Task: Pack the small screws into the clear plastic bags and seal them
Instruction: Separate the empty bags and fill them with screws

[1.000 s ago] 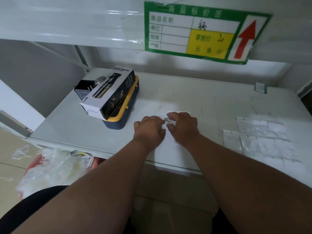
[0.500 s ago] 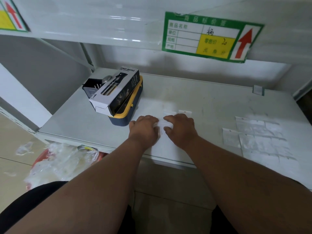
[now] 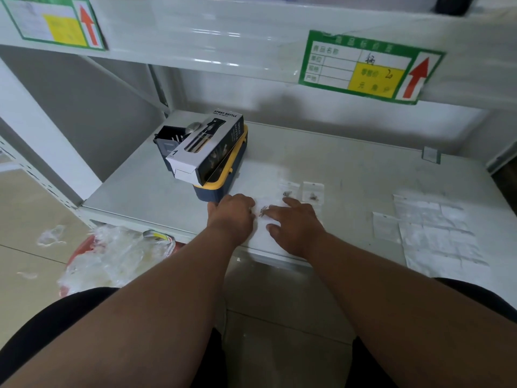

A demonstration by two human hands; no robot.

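A small clear plastic bag with screws (image 3: 263,211) lies on the white shelf (image 3: 349,175) between my two hands. My left hand (image 3: 232,217) has its fingers curled down on the bag's left edge and pinches it. My right hand (image 3: 296,224) lies flat with fingers spread, its index fingertip touching the bag's right side. Two more small bags holding screws, a filled bag (image 3: 288,190) and another filled bag (image 3: 312,191), lie just beyond my right hand. A spread of empty clear bags (image 3: 436,233) covers the shelf at the right.
A black-and-white spray bottle box (image 3: 205,147) rests on a blue and yellow case (image 3: 223,180) at the shelf's left. A red bin with crumpled plastic (image 3: 112,256) stands on the floor below. The upper shelf's edge carries a green price label (image 3: 363,68).
My right hand has opened and spread flat, and both hands have drawn slightly apart, uncovering the screws in the bag. The two filled bags beyond have come into sight. The camera view tilted up.
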